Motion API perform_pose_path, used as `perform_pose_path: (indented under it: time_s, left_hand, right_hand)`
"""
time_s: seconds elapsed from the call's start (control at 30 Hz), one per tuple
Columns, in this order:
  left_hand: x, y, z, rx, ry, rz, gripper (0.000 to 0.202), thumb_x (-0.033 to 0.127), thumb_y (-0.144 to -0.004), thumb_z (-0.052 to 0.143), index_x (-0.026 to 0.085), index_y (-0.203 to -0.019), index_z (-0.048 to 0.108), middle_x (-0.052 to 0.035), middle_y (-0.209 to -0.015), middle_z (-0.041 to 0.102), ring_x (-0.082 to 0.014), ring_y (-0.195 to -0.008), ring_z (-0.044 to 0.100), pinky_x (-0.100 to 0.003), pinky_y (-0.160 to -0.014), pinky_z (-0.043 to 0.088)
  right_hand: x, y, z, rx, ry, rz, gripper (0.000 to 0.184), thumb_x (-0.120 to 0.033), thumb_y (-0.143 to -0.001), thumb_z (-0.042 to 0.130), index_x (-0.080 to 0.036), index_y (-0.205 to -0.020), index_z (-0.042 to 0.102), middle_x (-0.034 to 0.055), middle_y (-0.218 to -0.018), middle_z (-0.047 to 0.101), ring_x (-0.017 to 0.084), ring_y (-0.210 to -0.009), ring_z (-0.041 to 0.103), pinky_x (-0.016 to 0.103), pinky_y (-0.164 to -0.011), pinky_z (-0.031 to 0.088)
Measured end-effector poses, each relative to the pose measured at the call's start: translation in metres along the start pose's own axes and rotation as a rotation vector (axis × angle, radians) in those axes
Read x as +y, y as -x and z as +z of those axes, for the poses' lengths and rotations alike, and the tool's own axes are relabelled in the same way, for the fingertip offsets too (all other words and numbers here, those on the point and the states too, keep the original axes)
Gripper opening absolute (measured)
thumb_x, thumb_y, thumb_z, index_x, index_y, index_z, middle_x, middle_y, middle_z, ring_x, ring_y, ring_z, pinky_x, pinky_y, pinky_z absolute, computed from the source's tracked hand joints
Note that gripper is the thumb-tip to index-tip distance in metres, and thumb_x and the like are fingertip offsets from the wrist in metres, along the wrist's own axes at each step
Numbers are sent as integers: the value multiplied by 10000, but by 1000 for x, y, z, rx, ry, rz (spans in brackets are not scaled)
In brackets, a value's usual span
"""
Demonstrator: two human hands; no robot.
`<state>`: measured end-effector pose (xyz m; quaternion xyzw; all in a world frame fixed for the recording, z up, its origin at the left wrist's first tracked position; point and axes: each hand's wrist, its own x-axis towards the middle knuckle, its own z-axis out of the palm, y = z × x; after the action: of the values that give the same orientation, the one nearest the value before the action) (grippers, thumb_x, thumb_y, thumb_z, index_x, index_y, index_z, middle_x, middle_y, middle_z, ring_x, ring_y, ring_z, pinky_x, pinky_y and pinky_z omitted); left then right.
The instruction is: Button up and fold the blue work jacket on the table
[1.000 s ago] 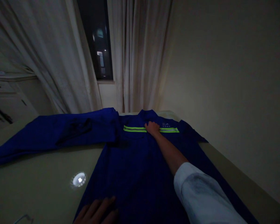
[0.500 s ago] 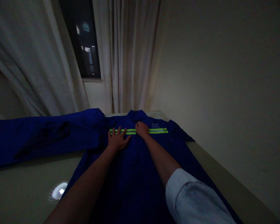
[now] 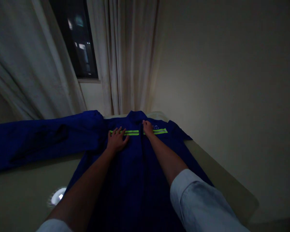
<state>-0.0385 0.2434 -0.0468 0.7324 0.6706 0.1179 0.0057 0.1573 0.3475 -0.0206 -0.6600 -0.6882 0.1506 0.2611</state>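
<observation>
A dark blue work jacket lies front-up on a pale table, collar away from me, with a yellow-green reflective stripe across the chest. Its left sleeve stretches out over the table to the left. My left hand lies flat on the chest, fingers spread, over the left part of the stripe. My right hand rests on the jacket's centre front just below the collar, fingers curled down onto the cloth.
The room is dim. Pale curtains and a dark window stand behind the table. A bare wall runs along the right. A bright lamp reflection shows on the table at the lower left.
My left hand went from the jacket's lower hem up to the chest and now lies flat on the stripe. My right hand stayed near the collar. The view shifted right.
</observation>
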Motion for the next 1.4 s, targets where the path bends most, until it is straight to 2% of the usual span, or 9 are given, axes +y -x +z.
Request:
perform_pose_path:
  time_s: [0.13, 0.27, 0.37, 0.5, 0.7, 0.97, 1.17, 1.3, 1.4]
  left_hand:
    - [12, 12, -20, -15, -6, 71, 518, 345, -1077, 247, 125, -1344, 633, -202, -1369, 651, -340, -1330, 548, -514, -1140, 375]
    - [27, 41, -36, -95, -26, 125, 513, 259, -1035, 349, 63, -1480, 510, -261, -1428, 610, -387, -1321, 577, -561, -1093, 425]
    - [40, 102, -43, -149, -22, 265, 546, 310, -1026, 425, 93, -1523, 489, -209, -1613, 462, -350, -1455, 475, -502, -1184, 369]
    - [53, 221, -43, -126, 51, 540, 526, 359, -1060, 384, 179, -1541, 501, -108, -1639, 457, -265, -1467, 479, -464, -1240, 318]
    - [55, 318, -37, 56, 42, 770, 845, 650, -986, 500, 221, -1668, 245, -100, -1705, 333, -313, -1552, 323, -491, -1292, 160]
    - [53, 313, -32, 47, 3, 779, 914, 731, -932, 514, 287, -1673, 217, -105, -1705, 328, -362, -1549, 311, -555, -1266, 138]
    - [53, 314, -25, 110, -31, 794, 924, 720, -904, 551, 289, -1666, 256, -115, -1663, 411, -365, -1508, 371, -560, -1256, 152]
    - [52, 313, -2, 309, -94, 781, 695, 548, -988, 536, 333, -1627, 367, -79, -1587, 528, -323, -1455, 448, -561, -1279, -31]
    - [49, 311, 15, 362, -117, 760, 617, 491, -1025, 499, 374, -1618, 373, -51, -1554, 569, -304, -1417, 508, -562, -1292, 23]
  right_hand:
    - [-14, 64, -43, -115, -83, -196, 274, -305, -1088, 480, -157, -1160, 699, 67, -1151, 728, 172, -1053, 655, 249, -915, 465]
    - [-9, 190, -87, -732, -271, -867, 273, -353, -982, 719, -194, -1204, 705, 51, -1219, 701, 167, -1089, 658, 263, -961, 480]
    - [10, 291, -100, -1090, -292, -1220, 307, -317, -962, 753, -179, -1221, 663, 57, -1270, 699, 167, -1201, 634, 248, -999, 470]
    - [38, 369, -96, -957, -65, -1340, 176, -250, -952, 727, -212, -1113, 670, 34, -1144, 729, 176, -1001, 662, 287, -818, 485]
    - [60, 386, -92, -738, -85, -1213, 209, -421, -967, 734, -221, -968, 672, -4, -911, 693, 153, -842, 620, 276, -785, 459]
    - [77, 415, -93, -624, -199, -1098, 354, -510, -1039, 608, -208, -859, 648, 1, -777, 664, 140, -728, 597, 282, -690, 448]
    - [119, 424, -123, -584, -302, -658, 467, -657, -940, 666, -211, -804, 683, 31, -760, 677, 145, -726, 648, 269, -657, 461]
    - [126, 397, -150, -587, -139, -519, 545, -754, -881, 655, -214, -839, 707, 14, -772, 687, 148, -701, 654, 264, -634, 457]
    - [88, 349, -153, -461, -9, -619, 479, -659, -999, 574, -223, -1127, 724, 53, -1002, 749, 187, -926, 698, 315, -866, 508]
